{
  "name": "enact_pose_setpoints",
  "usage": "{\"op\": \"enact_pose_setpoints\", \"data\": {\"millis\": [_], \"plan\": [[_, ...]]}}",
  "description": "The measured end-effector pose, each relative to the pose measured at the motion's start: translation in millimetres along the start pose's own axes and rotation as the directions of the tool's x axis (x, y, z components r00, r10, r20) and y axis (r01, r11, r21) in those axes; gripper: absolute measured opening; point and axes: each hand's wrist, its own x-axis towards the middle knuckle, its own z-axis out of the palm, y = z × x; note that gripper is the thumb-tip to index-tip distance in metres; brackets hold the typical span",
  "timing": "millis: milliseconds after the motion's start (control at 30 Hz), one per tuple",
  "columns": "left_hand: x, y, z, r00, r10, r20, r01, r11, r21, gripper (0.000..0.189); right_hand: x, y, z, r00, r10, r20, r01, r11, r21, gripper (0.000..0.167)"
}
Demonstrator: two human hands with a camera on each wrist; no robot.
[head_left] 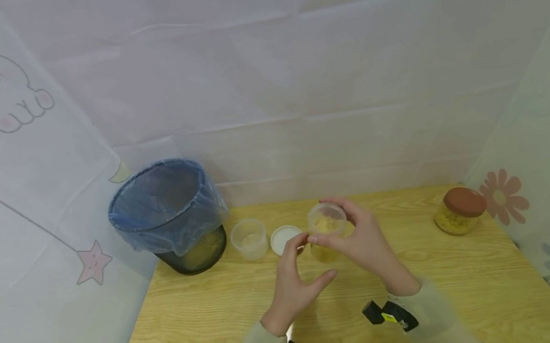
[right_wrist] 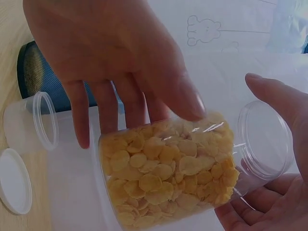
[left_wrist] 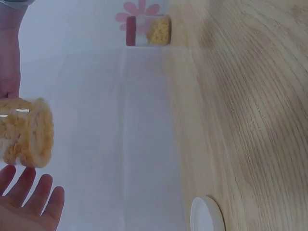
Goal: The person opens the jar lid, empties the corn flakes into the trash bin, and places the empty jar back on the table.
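Note:
A clear plastic jar (head_left: 327, 223) of yellow cornflakes is held above the table by my right hand (head_left: 369, 244). Its thumb and fingers grip the jar round the clear rim end, as the right wrist view shows. My left hand (head_left: 292, 290) is at the jar's left side with its thumb spread away. In the right wrist view its fairly straight fingers lie close along the flake-filled jar (right_wrist: 168, 173); whether they touch it I cannot tell. The left wrist view shows those fingers (left_wrist: 41, 195) spread just beside the jar's base.
Left of the hands stand a clear plastic tub (head_left: 249, 240) and a round white lid (head_left: 285, 239). A mesh bin (head_left: 193, 256) with a blue liner bag is at the far left. At the right sits a glass jar (head_left: 460, 211) with a reddish-brown lid. Printed cloth hangs behind the wooden table (head_left: 181, 335).

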Motion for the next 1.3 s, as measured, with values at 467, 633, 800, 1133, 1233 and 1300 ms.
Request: {"op": "enact_pose_setpoints", "data": {"millis": [467, 633, 800, 1133, 1233, 1300], "plan": [[-1.2, -9.8, 14.8, 0.996, 0.036, -0.080, -0.044, 0.994, -0.100, 0.079, -15.3, -10, 26, 1.000, 0.006, 0.028, -0.009, 0.997, 0.081, 0.066], [-4.2, -9.7, 16.3, 0.994, -0.005, -0.109, -0.010, 0.991, -0.132, 0.068, -19.4, -11, 33, 0.999, 0.031, 0.017, -0.032, 0.996, 0.088, 0.069], [-7.3, -11.3, 17.4, 0.984, -0.052, -0.170, 0.033, 0.993, -0.113, 0.061, -24.4, -14, 44, 0.997, 0.070, -0.027, -0.068, 0.994, 0.090, 0.070], [-10.7, -12.5, 20.1, 0.960, -0.079, -0.269, 0.069, 0.997, -0.047, 0.055, -30.4, -12, 58, 0.988, 0.103, -0.113, -0.092, 0.991, 0.101, 0.060], [-12.0, -12.6, 20.5, 0.965, -0.061, -0.256, 0.046, 0.997, -0.063, 0.056, -32.0, -9, 57, 0.989, 0.100, -0.111, -0.090, 0.991, 0.096, 0.056], [-12.0, -11.9, 20.1, 0.970, -0.046, -0.238, 0.029, 0.997, -0.077, 0.057, -32.1, -8, 56, 0.991, 0.080, -0.112, -0.071, 0.994, 0.083, 0.055]]}}
